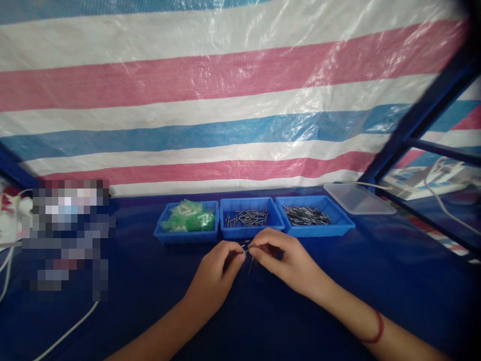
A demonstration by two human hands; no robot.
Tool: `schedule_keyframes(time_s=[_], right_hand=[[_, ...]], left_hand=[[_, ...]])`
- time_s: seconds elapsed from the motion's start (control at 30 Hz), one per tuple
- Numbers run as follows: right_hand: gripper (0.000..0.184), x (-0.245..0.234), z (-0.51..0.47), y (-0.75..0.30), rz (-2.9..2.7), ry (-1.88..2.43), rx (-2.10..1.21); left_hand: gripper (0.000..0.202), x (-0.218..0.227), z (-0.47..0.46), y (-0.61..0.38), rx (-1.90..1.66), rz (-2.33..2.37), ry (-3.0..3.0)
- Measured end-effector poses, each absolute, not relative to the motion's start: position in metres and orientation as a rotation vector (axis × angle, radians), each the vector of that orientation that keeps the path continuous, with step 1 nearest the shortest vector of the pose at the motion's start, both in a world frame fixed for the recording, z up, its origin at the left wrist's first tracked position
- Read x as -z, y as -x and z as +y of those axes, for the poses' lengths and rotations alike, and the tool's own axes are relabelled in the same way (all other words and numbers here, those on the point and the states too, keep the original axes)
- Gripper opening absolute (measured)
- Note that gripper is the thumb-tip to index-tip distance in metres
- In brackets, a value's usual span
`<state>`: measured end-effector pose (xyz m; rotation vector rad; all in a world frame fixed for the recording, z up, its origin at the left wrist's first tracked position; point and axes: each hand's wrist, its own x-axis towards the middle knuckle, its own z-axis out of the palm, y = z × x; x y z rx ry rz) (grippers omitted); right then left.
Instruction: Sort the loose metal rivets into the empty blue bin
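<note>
My left hand (218,271) and my right hand (287,258) meet over the table, in front of the middle blue bin (250,232). Thumb and forefinger of each hand are pinched together on a thin metal pin (246,250) that spans the short gap between them. Several more thin pins (252,264) show just below my right fingertips; whether they lie on the table or hang from that hand I cannot tell. Short silvery metal pins (251,217) lie loose in the middle bin. The fingertips partly hide what they hold, so its exact kind is unclear.
A left blue bin (184,237) holds green plastic bags (190,218). Darker metal pins (306,215) fill part of the right blue bin (319,231). A translucent lid (358,199) lies at the back right. White cables (71,328) run along the left; a striped sheet (225,115) hangs behind.
</note>
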<state>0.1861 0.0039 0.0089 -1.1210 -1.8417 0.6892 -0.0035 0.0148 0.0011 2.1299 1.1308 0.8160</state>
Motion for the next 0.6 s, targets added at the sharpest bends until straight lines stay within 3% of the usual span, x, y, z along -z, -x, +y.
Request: schedule_keyframes(time_s=[0.3, 0.6], right_hand=[[0.011, -0.0104, 0.0004, -0.1805, -1.726, 1.12, -0.8], [0.008, -0.0109, 0.0017, -0.1831, -1.841, 1.094, -0.618]], left_hand=[[0.012, -0.0024, 0.0125, 0.0022, -0.813, 1.128, -2.086], [0.014, -0.0021, 0.0125, 0.0037, -0.852, 1.162, -2.107]])
